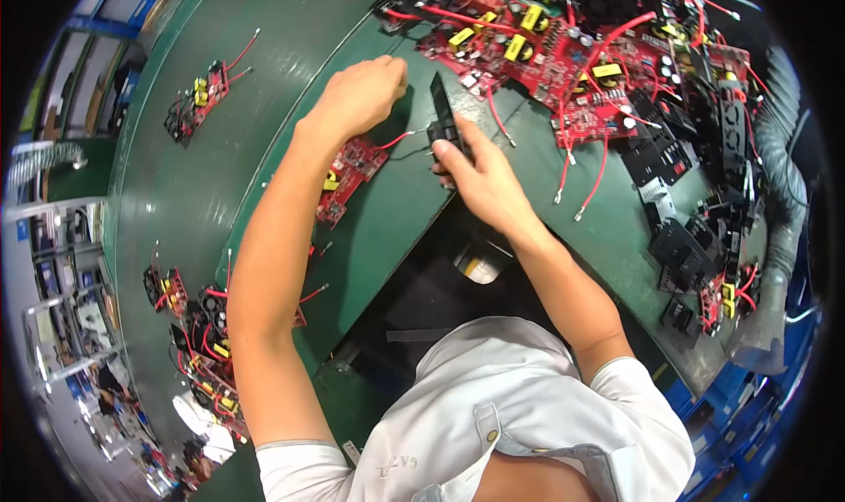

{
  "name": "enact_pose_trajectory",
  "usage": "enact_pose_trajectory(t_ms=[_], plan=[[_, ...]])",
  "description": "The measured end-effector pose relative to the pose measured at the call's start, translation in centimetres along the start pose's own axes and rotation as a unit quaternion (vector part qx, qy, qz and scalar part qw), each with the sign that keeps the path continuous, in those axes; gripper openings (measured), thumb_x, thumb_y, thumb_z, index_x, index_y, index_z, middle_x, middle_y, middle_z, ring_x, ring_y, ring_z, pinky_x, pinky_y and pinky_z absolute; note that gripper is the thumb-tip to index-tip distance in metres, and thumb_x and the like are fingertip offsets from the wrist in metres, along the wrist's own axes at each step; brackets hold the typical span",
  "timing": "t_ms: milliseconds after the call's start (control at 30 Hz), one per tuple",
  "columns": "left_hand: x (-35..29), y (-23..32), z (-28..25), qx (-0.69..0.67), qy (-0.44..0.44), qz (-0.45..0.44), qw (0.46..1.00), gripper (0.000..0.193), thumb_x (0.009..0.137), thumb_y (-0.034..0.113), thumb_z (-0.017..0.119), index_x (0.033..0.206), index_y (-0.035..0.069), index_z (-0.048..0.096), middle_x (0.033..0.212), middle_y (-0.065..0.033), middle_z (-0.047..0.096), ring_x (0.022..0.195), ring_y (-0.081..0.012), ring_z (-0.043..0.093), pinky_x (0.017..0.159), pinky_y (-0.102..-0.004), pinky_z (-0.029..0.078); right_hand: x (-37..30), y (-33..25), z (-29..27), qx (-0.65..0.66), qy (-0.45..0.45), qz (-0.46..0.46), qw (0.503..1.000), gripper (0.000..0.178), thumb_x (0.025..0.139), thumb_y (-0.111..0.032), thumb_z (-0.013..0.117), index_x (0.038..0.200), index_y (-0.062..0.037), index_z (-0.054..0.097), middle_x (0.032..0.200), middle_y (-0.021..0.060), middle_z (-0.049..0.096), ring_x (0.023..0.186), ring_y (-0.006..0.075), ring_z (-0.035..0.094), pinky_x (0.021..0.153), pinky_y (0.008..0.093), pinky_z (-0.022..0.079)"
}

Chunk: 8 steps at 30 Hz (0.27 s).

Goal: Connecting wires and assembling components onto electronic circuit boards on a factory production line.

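My right hand grips a black plastic end panel, thin and held on edge, pointing away from me. To its left, my left hand is closed, with the fingers curled under; whatever they may hold is hidden. Beneath my left wrist lies a red circuit board with a yellow part on it. One red wire runs from that board toward my right hand. My left forearm covers part of the board.
Red circuit boards with loose wires are heaped at the far right. Black plastic panels and a grey flexible duct lie on the right. A single board sits far left; several more lie near left on the green bench.
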State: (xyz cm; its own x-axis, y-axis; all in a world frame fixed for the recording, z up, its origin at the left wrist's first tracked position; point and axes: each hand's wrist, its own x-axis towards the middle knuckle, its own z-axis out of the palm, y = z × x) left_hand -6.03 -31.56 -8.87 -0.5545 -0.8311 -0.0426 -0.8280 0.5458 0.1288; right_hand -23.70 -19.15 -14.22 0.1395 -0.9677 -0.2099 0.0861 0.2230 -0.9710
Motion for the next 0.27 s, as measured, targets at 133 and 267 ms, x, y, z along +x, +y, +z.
enact_pose_trajectory(t_ms=[133, 267], plan=[[-3.8, 1.5, -1.5, -0.13, 0.122, -0.018, 0.984, 0.016, 0.086, 0.006, 0.065, 0.101, 0.002, 0.066, 0.092, -0.016, 0.068, 0.084, -0.0376, 0.066, 0.076, -0.0445, 0.053, 1.3, -1.1, -0.3, 0.101, 0.0, 0.065, 0.993, 0.051, 0.1, -0.023, 0.061, 0.144, -0.0023, 0.044, 0.106, 0.0053, 0.061, 0.087, 0.0136, 0.064, 0.072, 0.0269, 0.054], [-8.4, 2.5, 0.0, -0.175, 0.159, -0.04, 0.971, 0.03, 0.086, 0.004, 0.067, 0.116, 0.005, 0.069, 0.102, -0.0168, 0.072, 0.092, -0.0316, 0.07, 0.083, -0.0356, 0.055, 2.8, -1.3, 1.0, 0.175, -0.046, 0.064, 0.981, 0.052, 0.1, -0.025, 0.061, 0.144, -0.0055, 0.044, 0.114, 0.0071, 0.061, 0.092, 0.0162, 0.065, 0.073, 0.0277, 0.055]])
